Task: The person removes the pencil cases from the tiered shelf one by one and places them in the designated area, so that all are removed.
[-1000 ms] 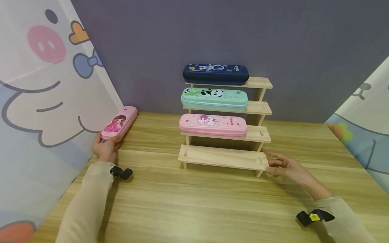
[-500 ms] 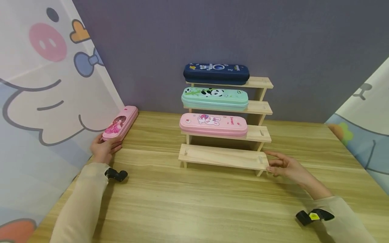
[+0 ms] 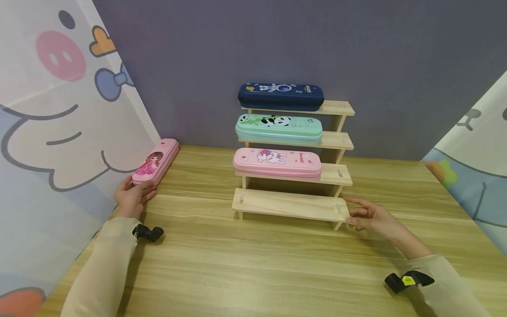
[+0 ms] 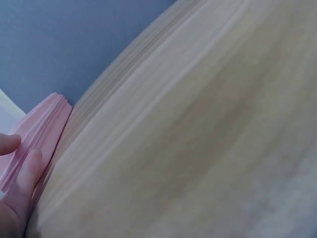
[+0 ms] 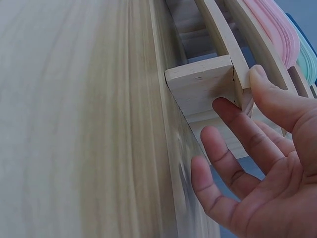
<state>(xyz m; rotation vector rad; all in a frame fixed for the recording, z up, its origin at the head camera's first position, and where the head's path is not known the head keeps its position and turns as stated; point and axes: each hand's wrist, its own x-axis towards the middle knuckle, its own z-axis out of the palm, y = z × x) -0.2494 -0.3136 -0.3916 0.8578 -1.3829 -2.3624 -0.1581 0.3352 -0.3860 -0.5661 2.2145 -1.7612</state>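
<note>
Left of the rack (image 3: 291, 204), the left hand (image 3: 132, 198) is gripping the doll-print case (image 3: 157, 163), likely light and stiff, best held across its sides, while the right hand (image 3: 374, 220) is pinching the rack.

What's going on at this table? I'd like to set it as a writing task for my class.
A person's left hand is at the near end of a pink doll-print pencil case lying on the table. Their right hand grips the right end of the lowest tier of a wooden four-tier rack. From the top down, the other tiers hold a navy space-themed case, a mint panda case and a pink rabbit case.
</note>
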